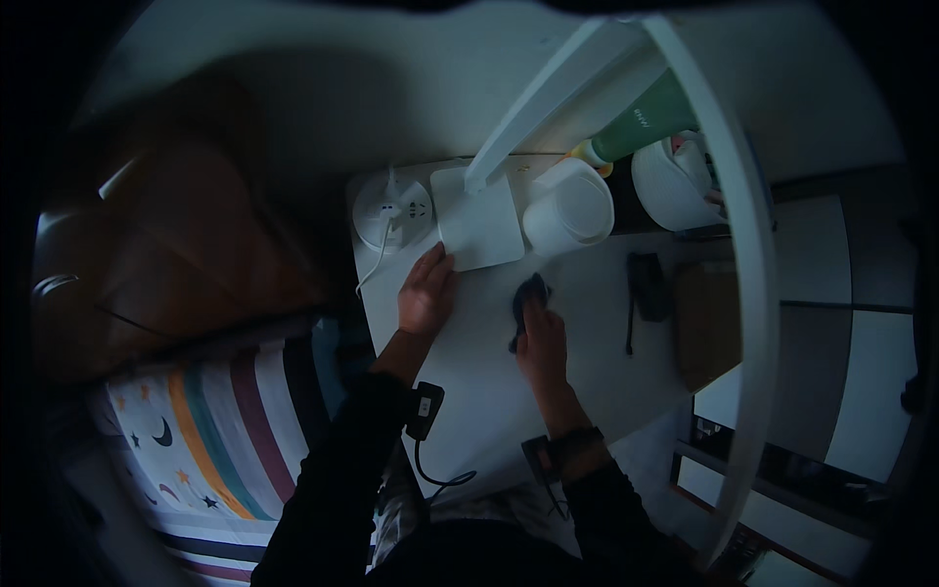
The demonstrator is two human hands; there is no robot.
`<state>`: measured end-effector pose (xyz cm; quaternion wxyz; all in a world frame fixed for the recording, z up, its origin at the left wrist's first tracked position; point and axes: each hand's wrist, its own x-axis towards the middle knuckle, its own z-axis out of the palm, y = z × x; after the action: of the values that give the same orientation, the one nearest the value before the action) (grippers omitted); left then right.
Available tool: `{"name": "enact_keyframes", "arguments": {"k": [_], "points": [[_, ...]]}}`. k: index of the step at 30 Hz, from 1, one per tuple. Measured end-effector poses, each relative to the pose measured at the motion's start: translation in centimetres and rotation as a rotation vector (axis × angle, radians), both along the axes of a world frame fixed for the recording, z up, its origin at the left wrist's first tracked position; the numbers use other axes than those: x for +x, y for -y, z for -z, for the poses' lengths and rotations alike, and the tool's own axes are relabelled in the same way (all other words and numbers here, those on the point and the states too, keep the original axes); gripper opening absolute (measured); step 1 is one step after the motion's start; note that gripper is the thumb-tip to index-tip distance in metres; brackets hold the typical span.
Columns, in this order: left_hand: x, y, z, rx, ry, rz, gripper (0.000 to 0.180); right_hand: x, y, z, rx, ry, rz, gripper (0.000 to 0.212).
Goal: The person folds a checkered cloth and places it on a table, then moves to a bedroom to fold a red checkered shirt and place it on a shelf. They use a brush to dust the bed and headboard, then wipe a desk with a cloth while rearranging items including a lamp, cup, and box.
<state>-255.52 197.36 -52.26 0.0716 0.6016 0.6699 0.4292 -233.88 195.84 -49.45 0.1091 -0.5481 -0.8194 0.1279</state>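
A white desk lamp stands near the back of a small white table point(479, 352). My left hand point(425, 293) is at the near left corner of the square lamp base point(479, 217), its fingers bent together against that edge. Over the middle of the tabletop, my right hand point(541, 342) is closed around a dark cloth point(528, 298), bunched under its fingers and slightly blurred. A round white power socket point(416, 207) with a plugged-in cable sits left of the lamp base. To the base's right lies a white roll of paper point(569, 210).
Behind the roll lie a green tube point(646, 122) and a white container point(670, 186). A small black object point(648, 287) and a brown box point(708, 318) are at the right. The lamp's white arm point(753, 264) curves overhead. Brown cushion point(166, 225) and striped bedding point(220, 430) are left.
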Motion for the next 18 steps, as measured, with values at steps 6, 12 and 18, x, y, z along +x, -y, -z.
{"name": "enact_keyframes", "arguments": {"k": [6, 12, 18], "points": [[3.7, -0.2, -5.6, -0.241, -0.075, -0.055, 0.047, 8.3, 5.3, -4.2, -0.009, 0.049, -0.179, 0.061], [16.0, -5.9, -14.2, -0.113, -0.142, 0.114, 0.099, 12.6, 1.6, -4.1, 0.084, -0.020, -0.361, 0.059], [22.9, -12.1, -17.4, -0.440, -0.093, -0.011, 0.100, 16.2, -2.2, -4.2, 0.045, -0.013, -0.512, 0.058]]}}
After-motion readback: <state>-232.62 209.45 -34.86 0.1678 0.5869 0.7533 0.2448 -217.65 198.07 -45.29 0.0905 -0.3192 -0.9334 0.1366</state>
